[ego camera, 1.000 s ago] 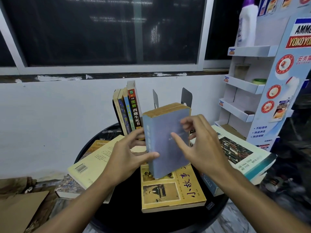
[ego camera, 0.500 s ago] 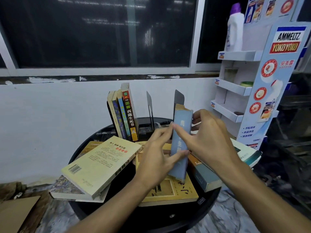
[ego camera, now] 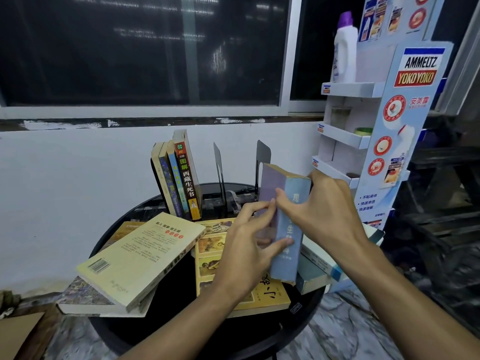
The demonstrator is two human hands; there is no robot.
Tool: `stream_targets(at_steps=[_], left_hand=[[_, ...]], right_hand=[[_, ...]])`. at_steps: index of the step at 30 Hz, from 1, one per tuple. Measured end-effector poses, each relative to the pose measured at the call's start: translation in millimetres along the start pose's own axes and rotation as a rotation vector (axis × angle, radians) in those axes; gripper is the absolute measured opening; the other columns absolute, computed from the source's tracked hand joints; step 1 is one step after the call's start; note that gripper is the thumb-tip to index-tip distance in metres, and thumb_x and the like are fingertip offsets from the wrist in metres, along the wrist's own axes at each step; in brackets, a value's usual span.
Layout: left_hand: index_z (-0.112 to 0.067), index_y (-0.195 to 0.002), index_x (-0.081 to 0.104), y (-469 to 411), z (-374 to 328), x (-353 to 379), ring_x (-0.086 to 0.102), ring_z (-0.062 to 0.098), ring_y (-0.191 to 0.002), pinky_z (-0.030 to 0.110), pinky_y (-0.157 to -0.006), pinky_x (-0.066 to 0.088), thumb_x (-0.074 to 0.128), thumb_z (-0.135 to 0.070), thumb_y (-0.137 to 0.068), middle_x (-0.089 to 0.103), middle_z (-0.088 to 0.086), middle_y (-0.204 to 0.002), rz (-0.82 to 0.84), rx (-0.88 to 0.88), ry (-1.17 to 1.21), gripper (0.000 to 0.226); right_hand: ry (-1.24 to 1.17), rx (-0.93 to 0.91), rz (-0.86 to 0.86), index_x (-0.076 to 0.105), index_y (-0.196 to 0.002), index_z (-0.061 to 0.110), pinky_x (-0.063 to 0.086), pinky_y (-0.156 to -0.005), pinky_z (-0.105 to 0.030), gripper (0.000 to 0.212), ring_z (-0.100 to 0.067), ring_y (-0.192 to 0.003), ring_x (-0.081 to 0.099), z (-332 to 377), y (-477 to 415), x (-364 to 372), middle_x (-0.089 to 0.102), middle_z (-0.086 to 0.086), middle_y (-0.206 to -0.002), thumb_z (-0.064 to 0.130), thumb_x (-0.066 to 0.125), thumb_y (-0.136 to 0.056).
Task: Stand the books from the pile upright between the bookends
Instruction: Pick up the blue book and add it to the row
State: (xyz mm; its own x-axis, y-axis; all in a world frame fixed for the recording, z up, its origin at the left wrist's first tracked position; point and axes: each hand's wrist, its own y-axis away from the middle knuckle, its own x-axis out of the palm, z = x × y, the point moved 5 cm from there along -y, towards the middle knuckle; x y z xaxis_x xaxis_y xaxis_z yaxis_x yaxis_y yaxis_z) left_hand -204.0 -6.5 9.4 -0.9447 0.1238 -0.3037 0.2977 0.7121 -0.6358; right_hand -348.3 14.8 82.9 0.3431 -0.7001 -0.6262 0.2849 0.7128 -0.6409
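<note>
- The blue-grey book (ego camera: 287, 261) is shown held upright in the air by both hands, over the flat yellow book (ego camera: 270, 297) and near the front of the round black table (ego camera: 176, 294).
- The left hand (ego camera: 244, 255) is closed on the book. Its thumb is pressed to the lower spine and its fingers are laid on the left cover.
- The right hand (ego camera: 327, 211) is closed on the book from the other side. Its thumb is set across the spine and its fingers are wrapped behind the right cover.
- A change of orientation is recorded. One second earlier the front cover was turned toward the camera; by half a second earlier it had been rotated, and now the spine is presented forward with the top leaning slightly left.
- The book has also been carried rightward, so that its top corner is seen just in front of the right bookend plate (ego camera: 262, 157).
- Four standing books (ego camera: 181, 178) are seen leaning at the left of the row. An open slot lies between them and the middle plate (ego camera: 218, 165), and a second slot between the two plates.
- The book is judged to be ready for shelving, spine outward, but it is not yet between the plates; it remains to be moved back and lowered.
- Of the pile, the cream book (ego camera: 140, 258), the yellow book and the books under the right forearm (ego camera: 317, 266) are still lying flat, so most of the task is judged unfinished.
</note>
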Motion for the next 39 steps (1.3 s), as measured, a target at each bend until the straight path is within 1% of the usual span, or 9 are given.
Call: stream_targets(at_steps=[2, 8, 11, 16, 22, 26, 33, 35, 39], left_hand=[[-0.023, -0.143, 0.055, -1.6, -0.4, -0.5, 0.057, -0.003, -0.111, 0.016, -0.077, 0.059, 0.082, -0.021, -0.082, 0.051, -0.015, -0.128, 0.000, -0.003, 0.000, 0.066], [-0.025, -0.143, 0.056, -11.3, 5.9, -26.5, 0.057, 0.004, -0.121, 0.025, -0.086, 0.059, 0.074, -0.031, -0.090, 0.056, -0.020, -0.130, -0.018, 0.011, -0.071, 0.056], [-0.026, -0.142, 0.056, -24.4, 14.0, -52.1, 0.056, -0.002, -0.119, 0.023, -0.092, 0.056, 0.069, -0.027, -0.094, 0.057, -0.020, -0.130, -0.062, 0.020, -0.176, 0.050], [-0.023, -0.143, 0.055, -60.7, 45.7, -102.3, 0.046, 0.004, -0.130, 0.029, -0.112, 0.039, 0.068, -0.028, -0.093, 0.055, -0.012, -0.139, -0.140, 0.005, -0.495, 0.051], [-0.021, -0.147, 0.049, -109.1, 77.6, -153.2, 0.038, 0.019, -0.138, 0.048, -0.113, 0.039, 0.070, -0.023, -0.090, 0.048, -0.003, -0.147, -0.183, -0.021, -0.788, 0.061], [-0.021, -0.146, 0.048, -130.2, 87.5, -169.4, 0.039, 0.024, -0.138, 0.046, -0.112, 0.035, 0.073, -0.025, -0.088, 0.049, 0.003, -0.148, -0.174, -0.038, -0.912, 0.064], [-0.020, -0.147, 0.045, -145.4, 102.6, -177.1, 0.042, 0.026, -0.138, 0.052, -0.115, 0.036, 0.072, -0.023, -0.090, 0.050, 0.003, -0.149, -0.125, -0.109, -0.916, 0.064], [-0.022, -0.147, 0.044, -145.5, 104.6, -177.9, 0.043, 0.025, -0.136, 0.055, -0.111, 0.040, 0.072, -0.021, -0.090, 0.051, 0.002, -0.148, -0.124, -0.118, -0.874, 0.063], [-0.025, -0.147, 0.042, -143.2, 110.9, -179.5, 0.044, 0.023, -0.133, 0.051, -0.100, 0.050, 0.071, -0.019, -0.091, 0.050, -0.002, -0.146, -0.134, -0.120, -0.824, 0.064]], right_hand=[[-0.002, -0.008, -0.018, 0.060, -0.084, 0.011, 0.041, -0.048, -0.024, 0.042, -0.019, -0.063, 0.058, 3.4, -2.1, -1.3, 0.064, -0.002, -0.073, 0.052, 0.069, -0.081], [-0.008, -0.073, -0.057, 0.054, -0.078, 0.011, 0.029, -0.047, -0.021, 0.040, -0.022, -0.062, 0.052, 19.5, -10.3, -0.9, 0.052, 0.001, -0.066, 0.047, 0.071, -0.082], [-0.025, -0.091, -0.067, 0.054, -0.079, 0.010, 0.035, -0.052, -0.030, 0.040, -0.025, -0.065, 0.055, 25.4, -13.4, 3.9, 0.057, -0.003, -0.070, 0.047, 0.071, -0.081], [-0.082, -0.125, -0.103, 0.053, -0.078, 0.011, 0.030, -0.051, -0.029, 0.039, -0.023, -0.062, 0.053, 36.9, -24.4, 6.5, 0.055, -0.001, -0.067, 0.045, 0.071, -0.082], [-0.126, -0.184, -0.109, 0.053, -0.082, 0.013, 0.026, -0.048, -0.013, 0.037, -0.008, -0.057, 0.048, 59.0, -46.0, 16.8, 0.053, 0.003, -0.068, 0.046, 0.070, -0.084], [-0.147, -0.192, -0.099, 0.053, -0.084, 0.014, 0.025, -0.046, -0.012, 0.037, 0.003, -0.059, 0.045, 71.9, -57.8, 33.2, 0.053, 0.004, -0.071, 0.048, 0.068, -0.085], [-0.142, -0.240, -0.127, 0.049, -0.082, 0.013, 0.031, -0.050, -0.021, 0.039, -0.017, -0.062, 0.049, 91.8, -84.5, 72.1, 0.055, 0.000, -0.074, 0.047, 0.068, -0.085], [-0.131, -0.243, -0.136, 0.050, -0.084, 0.013, 0.038, -0.057, -0.031, 0.039, -0.024, -0.068, 0.056, 96.5, -91.9, 83.8, 0.058, -0.003, -0.078, 0.048, 0.067, -0.085], [-0.152, -0.232, -0.124, 0.049, -0.087, 0.012, 0.036, -0.060, -0.032, 0.038, -0.025, -0.072, 0.055, 105.6, -102.0, 105.6, 0.055, -0.003, -0.081, 0.045, 0.067, -0.086]])
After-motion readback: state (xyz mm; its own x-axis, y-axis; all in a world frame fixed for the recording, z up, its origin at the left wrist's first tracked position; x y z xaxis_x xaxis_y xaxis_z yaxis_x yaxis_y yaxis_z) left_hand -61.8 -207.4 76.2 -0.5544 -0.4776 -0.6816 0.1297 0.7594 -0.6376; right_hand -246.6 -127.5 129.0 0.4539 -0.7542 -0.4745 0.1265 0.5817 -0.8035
